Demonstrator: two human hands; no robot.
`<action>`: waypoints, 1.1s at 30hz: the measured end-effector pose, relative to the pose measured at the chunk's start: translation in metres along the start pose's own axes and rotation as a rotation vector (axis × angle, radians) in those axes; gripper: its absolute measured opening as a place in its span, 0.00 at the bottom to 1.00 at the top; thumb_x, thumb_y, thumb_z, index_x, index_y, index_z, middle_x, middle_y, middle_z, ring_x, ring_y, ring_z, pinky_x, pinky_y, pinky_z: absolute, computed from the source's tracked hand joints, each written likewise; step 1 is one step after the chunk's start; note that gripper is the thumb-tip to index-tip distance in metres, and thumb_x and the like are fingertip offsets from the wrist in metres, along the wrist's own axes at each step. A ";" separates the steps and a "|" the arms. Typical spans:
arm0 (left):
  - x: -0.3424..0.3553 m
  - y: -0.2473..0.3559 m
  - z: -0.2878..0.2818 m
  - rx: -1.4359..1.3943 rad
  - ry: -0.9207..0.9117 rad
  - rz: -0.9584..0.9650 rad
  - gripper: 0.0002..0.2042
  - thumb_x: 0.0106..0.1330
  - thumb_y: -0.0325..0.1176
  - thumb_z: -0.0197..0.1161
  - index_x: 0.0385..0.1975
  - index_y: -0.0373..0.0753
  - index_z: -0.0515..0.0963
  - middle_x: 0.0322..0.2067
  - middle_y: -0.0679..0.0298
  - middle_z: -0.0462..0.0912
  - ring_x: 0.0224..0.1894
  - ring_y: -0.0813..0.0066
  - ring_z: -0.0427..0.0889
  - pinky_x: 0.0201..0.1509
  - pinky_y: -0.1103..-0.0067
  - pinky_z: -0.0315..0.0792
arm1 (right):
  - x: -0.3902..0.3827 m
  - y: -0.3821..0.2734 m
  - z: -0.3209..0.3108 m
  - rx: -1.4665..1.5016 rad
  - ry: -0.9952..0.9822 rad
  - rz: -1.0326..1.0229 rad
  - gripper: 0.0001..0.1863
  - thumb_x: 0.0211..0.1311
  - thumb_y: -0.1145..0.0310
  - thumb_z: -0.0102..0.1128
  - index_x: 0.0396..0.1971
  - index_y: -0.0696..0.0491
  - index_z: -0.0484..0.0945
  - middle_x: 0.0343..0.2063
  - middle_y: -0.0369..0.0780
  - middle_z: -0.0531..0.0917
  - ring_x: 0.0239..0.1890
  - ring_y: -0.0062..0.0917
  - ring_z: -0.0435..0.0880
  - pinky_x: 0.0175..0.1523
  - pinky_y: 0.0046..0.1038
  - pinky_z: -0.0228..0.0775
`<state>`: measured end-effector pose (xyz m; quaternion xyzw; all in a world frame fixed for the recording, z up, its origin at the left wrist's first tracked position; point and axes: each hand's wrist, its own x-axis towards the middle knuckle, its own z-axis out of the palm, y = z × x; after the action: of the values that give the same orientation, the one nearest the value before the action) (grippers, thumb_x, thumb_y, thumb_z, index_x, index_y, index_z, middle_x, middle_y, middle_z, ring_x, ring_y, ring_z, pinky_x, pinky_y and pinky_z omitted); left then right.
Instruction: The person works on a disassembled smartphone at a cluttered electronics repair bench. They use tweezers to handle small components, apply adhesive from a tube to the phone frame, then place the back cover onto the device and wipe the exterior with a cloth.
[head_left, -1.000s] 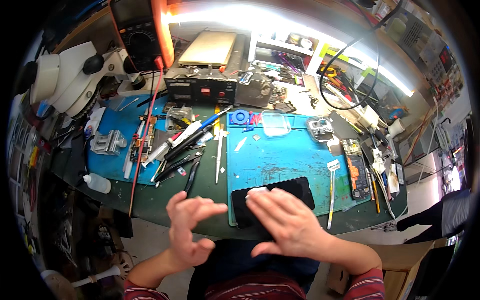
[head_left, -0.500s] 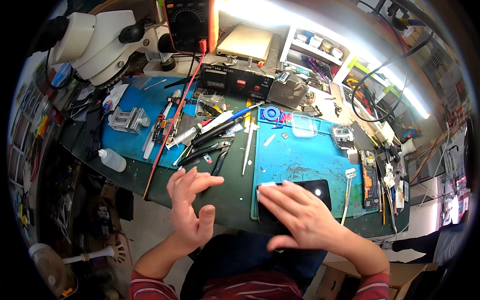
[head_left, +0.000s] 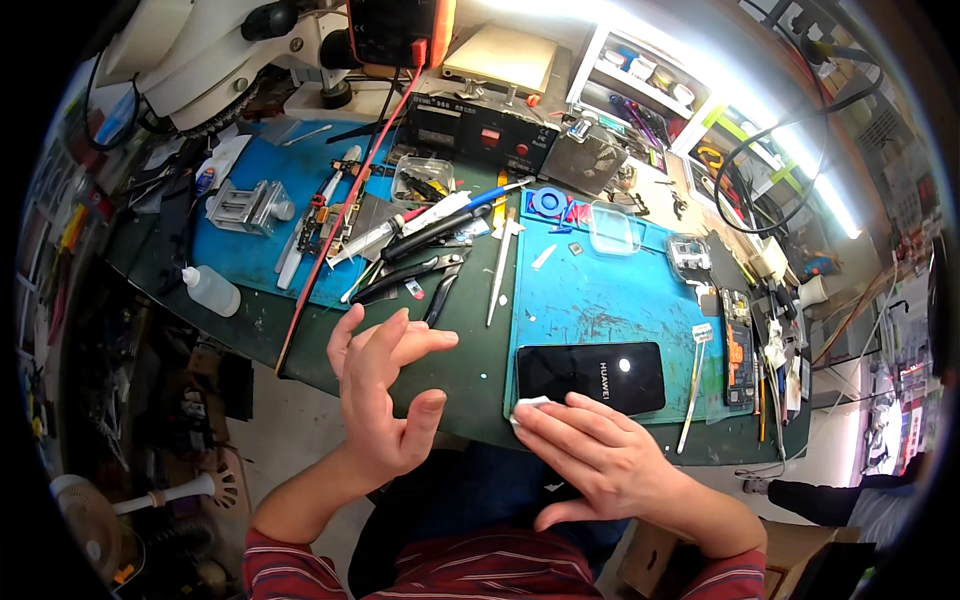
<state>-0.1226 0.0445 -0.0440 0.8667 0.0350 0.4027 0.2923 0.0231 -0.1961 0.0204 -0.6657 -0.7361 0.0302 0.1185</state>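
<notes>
A black smartphone (head_left: 560, 372), its screen lit with white lettering, lies face up on the near part of the blue work mat (head_left: 600, 290). My right hand (head_left: 605, 462) is palm down at the phone's near edge, fingers stretched out together over a folded white tissue (head_left: 531, 404). The tissue shows beyond the fingertips near the phone's near left corner; the rest is hidden beneath them. Left of the phone, my left hand (head_left: 385, 395) hovers above the green bench top with curved, spread fingers and nothing in it.
Pliers (head_left: 410, 277), a syringe (head_left: 370, 237) and pens lie beyond my left hand. A white squeeze bottle (head_left: 211, 292) stands at left, under a microscope (head_left: 190, 75). A brush (head_left: 692, 390) and an opened phone (head_left: 738, 350) lie at right. A red cable (head_left: 325, 250) crosses the bench.
My right hand with the tissue has moved off the phone's screen toward me, uncovering the screen, where lettering now shows. My left hand stays raised and open. The whole view has shifted slightly.
</notes>
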 end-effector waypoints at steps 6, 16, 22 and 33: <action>0.001 0.005 0.004 0.042 0.003 0.011 0.31 0.80 0.47 0.56 0.72 0.32 0.59 0.49 0.63 0.89 0.58 0.68 0.78 0.79 0.55 0.43 | 0.005 0.006 -0.006 0.011 0.005 0.077 0.48 0.60 0.31 0.60 0.63 0.62 0.77 0.66 0.45 0.77 0.67 0.37 0.76 0.74 0.43 0.65; 0.001 0.005 0.005 0.073 0.019 0.024 0.30 0.80 0.47 0.55 0.71 0.31 0.60 0.49 0.64 0.89 0.56 0.68 0.79 0.79 0.53 0.44 | -0.031 0.004 0.001 -0.084 0.017 0.114 0.46 0.61 0.30 0.59 0.63 0.59 0.79 0.67 0.44 0.77 0.66 0.35 0.77 0.75 0.42 0.65; 0.000 0.001 0.006 0.069 0.035 0.016 0.29 0.80 0.47 0.55 0.70 0.32 0.61 0.49 0.64 0.89 0.53 0.67 0.81 0.79 0.53 0.44 | -0.041 0.008 0.000 -0.106 0.045 0.112 0.45 0.62 0.31 0.59 0.63 0.57 0.80 0.67 0.43 0.78 0.65 0.33 0.79 0.74 0.42 0.66; 0.004 0.008 0.011 0.139 -0.014 0.026 0.28 0.81 0.47 0.52 0.69 0.31 0.61 0.49 0.62 0.88 0.53 0.64 0.81 0.79 0.50 0.47 | -0.010 -0.005 0.013 -0.079 0.134 0.229 0.53 0.59 0.27 0.57 0.67 0.62 0.72 0.67 0.47 0.74 0.68 0.38 0.74 0.77 0.45 0.61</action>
<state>-0.1132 0.0340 -0.0428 0.8881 0.0496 0.3969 0.2265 0.0166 -0.2053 0.0074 -0.7501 -0.6463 -0.0298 0.1370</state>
